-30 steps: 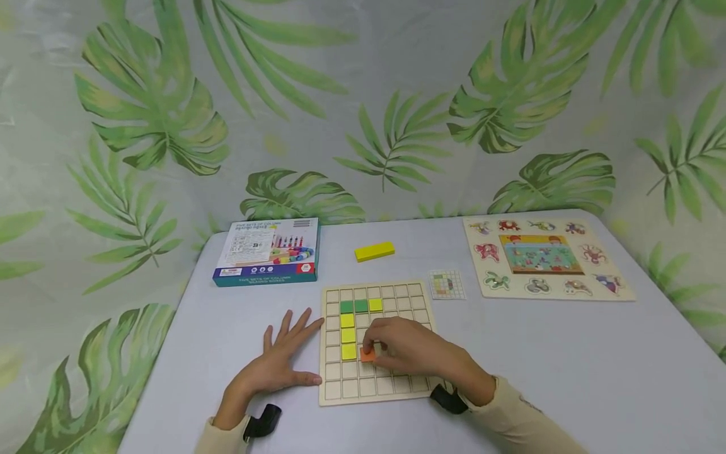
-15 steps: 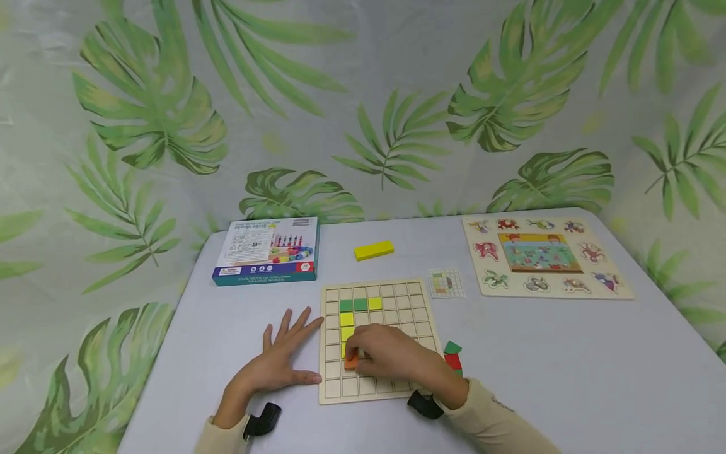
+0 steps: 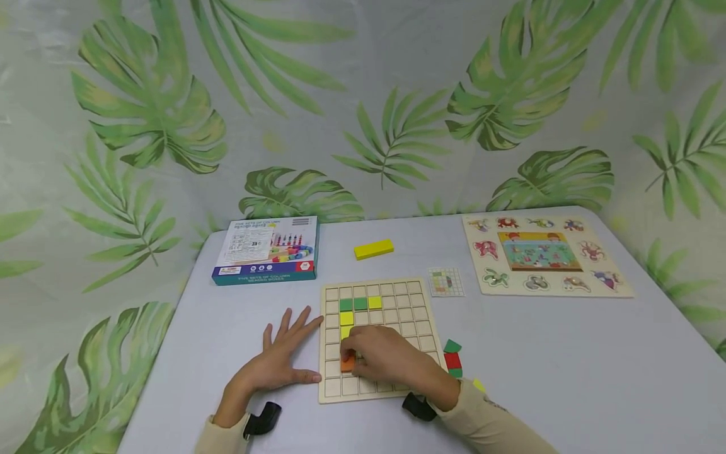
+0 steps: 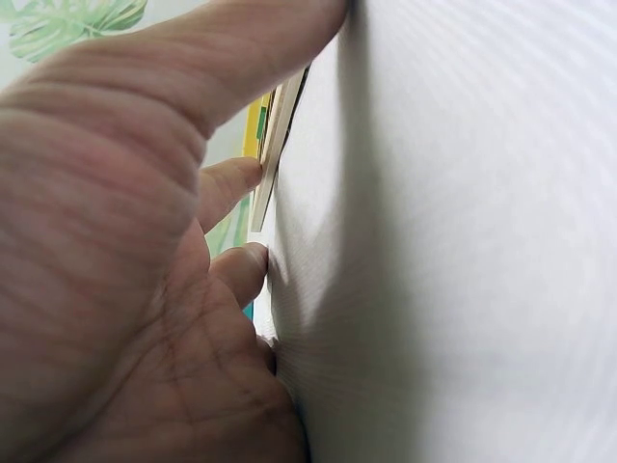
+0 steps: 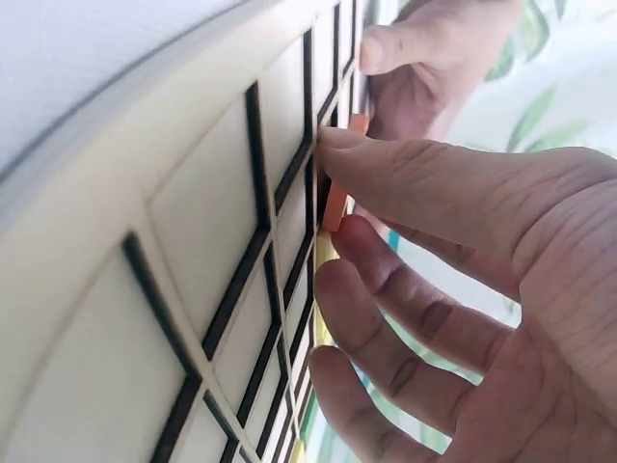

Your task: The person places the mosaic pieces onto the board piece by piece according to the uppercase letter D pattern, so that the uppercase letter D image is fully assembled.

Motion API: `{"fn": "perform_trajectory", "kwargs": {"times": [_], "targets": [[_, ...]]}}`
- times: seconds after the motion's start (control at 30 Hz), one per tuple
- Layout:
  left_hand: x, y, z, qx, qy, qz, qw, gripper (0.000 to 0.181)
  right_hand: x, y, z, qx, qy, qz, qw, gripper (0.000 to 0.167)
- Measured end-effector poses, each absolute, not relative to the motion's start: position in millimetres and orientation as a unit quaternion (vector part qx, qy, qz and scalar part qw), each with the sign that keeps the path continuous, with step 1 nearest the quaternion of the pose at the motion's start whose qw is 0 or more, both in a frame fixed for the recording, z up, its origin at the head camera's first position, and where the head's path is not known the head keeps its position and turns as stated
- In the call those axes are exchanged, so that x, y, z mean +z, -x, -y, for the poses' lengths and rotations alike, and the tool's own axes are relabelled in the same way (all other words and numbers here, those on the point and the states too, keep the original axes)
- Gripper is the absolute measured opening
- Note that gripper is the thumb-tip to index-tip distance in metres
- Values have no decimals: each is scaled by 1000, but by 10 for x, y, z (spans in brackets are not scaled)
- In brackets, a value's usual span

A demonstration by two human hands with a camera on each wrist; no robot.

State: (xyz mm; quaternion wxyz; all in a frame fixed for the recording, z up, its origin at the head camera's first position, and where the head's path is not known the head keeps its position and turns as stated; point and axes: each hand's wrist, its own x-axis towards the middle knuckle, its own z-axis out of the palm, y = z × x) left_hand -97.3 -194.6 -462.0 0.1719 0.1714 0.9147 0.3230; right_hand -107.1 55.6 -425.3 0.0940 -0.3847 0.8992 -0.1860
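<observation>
While the left hand (image 3: 278, 362) lies splayed on the table (image 3: 170, 378), thumb and index finger at the left edge of the grid board (image 3: 331, 386), the right hand (image 3: 386, 356) pinches an orange tile (image 3: 348, 366) between thumb and bent fingers. Tile near the board's near-left corner, beside the yellow tiles (image 3: 346, 318). Red piece (image 3: 452, 360) by its right edge.

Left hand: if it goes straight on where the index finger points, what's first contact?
The board, most likely: the left hand has its index fingertip at or very near the left edge. Can't confirm actual touch.
</observation>
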Motion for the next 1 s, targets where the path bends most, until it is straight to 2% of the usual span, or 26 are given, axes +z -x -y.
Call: {"fn": "perform_trajectory", "kwargs": {"times": [0.33,0.77,0.93,1.0], "targets": [[-4618,974,1944,323,-171,-915,170,104,-4256,1062,-551,-186,375,-902,100,14],[-4611,971,1943,328,-172,-913,170,104,-4288,1068,-545,-183,386,-901,74,2],[-4595,969,1942,331,-173,-912,171,105,-4286,1067,-547,-167,396,-900,67,13],[-4587,970,1944,332,-172,-911,172,104,-4284,1068,-545,-165,396,-901,70,12]]}}
